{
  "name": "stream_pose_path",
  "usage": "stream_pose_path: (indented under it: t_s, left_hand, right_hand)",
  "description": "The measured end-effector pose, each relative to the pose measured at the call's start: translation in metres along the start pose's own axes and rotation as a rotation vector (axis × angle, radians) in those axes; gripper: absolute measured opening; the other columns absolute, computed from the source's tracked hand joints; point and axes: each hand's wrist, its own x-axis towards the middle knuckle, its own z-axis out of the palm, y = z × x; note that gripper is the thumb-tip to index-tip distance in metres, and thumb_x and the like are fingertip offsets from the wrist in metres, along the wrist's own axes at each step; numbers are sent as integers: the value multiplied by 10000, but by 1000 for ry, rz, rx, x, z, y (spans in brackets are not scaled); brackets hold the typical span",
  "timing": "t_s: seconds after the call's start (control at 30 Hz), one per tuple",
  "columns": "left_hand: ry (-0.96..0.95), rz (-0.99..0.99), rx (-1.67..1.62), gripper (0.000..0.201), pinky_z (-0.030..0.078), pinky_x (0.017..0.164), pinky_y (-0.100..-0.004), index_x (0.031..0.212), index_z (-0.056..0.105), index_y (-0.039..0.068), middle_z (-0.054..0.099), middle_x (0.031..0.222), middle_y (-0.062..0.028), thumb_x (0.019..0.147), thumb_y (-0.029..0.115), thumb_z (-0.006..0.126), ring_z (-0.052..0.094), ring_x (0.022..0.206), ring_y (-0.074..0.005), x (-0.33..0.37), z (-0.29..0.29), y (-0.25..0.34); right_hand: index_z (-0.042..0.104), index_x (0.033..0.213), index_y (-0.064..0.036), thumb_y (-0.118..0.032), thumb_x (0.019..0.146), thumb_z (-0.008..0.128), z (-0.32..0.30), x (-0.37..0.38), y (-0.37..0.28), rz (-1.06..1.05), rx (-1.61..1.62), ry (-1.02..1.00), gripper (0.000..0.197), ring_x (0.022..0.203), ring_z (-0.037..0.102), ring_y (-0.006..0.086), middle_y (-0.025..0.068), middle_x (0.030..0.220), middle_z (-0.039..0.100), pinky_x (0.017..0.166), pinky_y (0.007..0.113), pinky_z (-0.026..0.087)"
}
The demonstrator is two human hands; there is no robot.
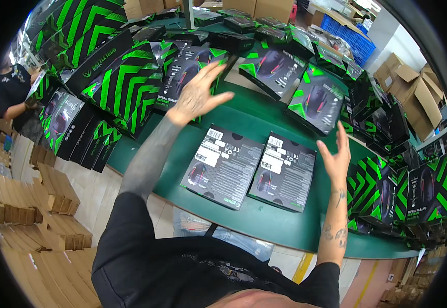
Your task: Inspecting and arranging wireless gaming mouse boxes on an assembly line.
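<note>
My left hand (pixel 200 95) is raised over the far left of the table, its fingers spread and nothing held. Just behind it is a black and green gaming mouse box (pixel 185 69). My right hand (pixel 336 156) is also open, thumb apart from the fingers, close to the lower corner of another mouse box (pixel 314 101); whether it touches that box I cannot tell. Between my forearms two mouse boxes lie side by side, printed backs up: the left box (pixel 223 167) and the right box (pixel 283 172). Beyond them a further mouse box (pixel 272 66) leans at an angle.
The green table (pixel 234 115) carries stacked black and green boxes (pixel 126 84) at left and more boxes (pixel 388 192) at right. Flat cardboard (pixel 43 226) is piled on the floor at left. Another person (pixel 15 92) stands at far left. A blue crate (pixel 347 38) is behind.
</note>
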Motion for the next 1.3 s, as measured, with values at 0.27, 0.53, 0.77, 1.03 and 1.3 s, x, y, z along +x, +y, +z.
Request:
stream_pose_path:
  t_s: [0.27,0.53,0.77,1.03,1.3]
  left_hand:
    - [-161,-163,508,983,193,1085,-545,1453,238,119,174,1515,-149,667,370,773,195,1352,-433,-111,-3,-73]
    - [142,20,541,819,187,1063,-556,1368,411,190,345,1447,-70,665,424,760,306,1335,-301,2,54,-133]
    - [160,72,455,1023,104,1077,-563,1390,331,62,302,1450,-157,628,632,707,265,1343,-335,-2,70,-128]
    - [232,288,608,1003,198,1072,-461,1315,388,32,413,1354,-159,611,675,700,377,1268,-297,33,71,-147]
    - [203,199,741,817,284,1020,-467,1296,481,110,496,1254,-109,686,620,670,442,1192,-285,99,86,-204]
  right_hand:
    - [587,1150,-28,-253,866,654,36,-50,63,403,260,-37,368,1047,589,242,138,1124,606,909,350,453]
    - [590,1136,-35,-219,884,629,34,-51,66,400,306,-92,315,1033,586,216,108,1121,599,905,324,447]
    - [594,1110,-39,-178,875,626,25,-50,58,374,254,-152,275,1004,589,217,104,1104,600,889,326,448]
    - [622,1008,-27,-127,866,603,25,-43,51,340,227,-127,175,1001,587,237,118,1094,603,896,325,442]
    - [628,994,-37,-133,868,596,23,-46,51,291,199,-142,162,1041,580,258,124,1100,607,927,343,423]
